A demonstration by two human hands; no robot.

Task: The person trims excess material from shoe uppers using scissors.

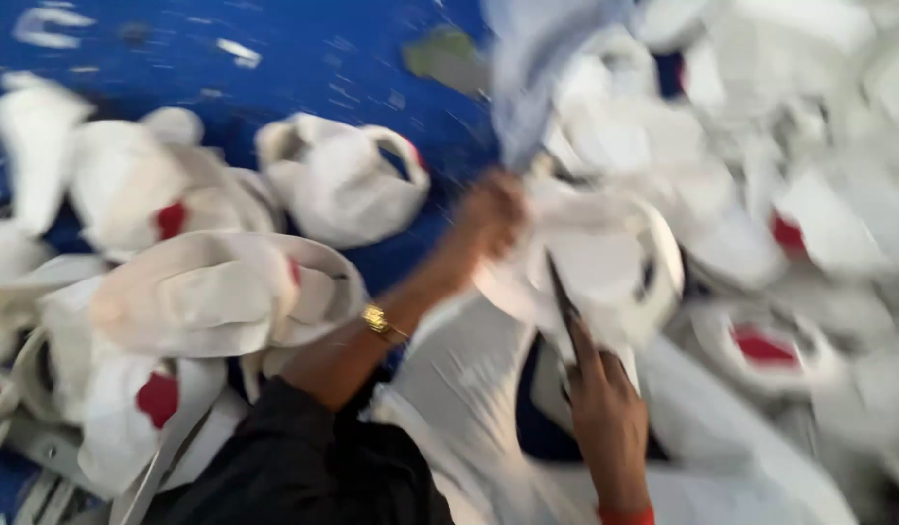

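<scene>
The picture is motion-blurred. My left hand (pixel 490 216), with a gold watch on its wrist, grips a white cloth cap (pixel 605 255) near the picture's middle. My right hand (pixel 605 403) is lower, closed on a dark thin tool (pixel 563 303) whose tip points up against the same cap; what kind of tool it is cannot be made out. A pale blue-grey cloth (pixel 532 68) hangs or lies just above my left hand.
Several white caps with red patches lie in heaps: a pile on the left (pixel 192 292), a single one (pixel 342 180) at centre left, a bigger heap on the right (pixel 790 214). They rest on a blue floor sheet (pixel 274 58).
</scene>
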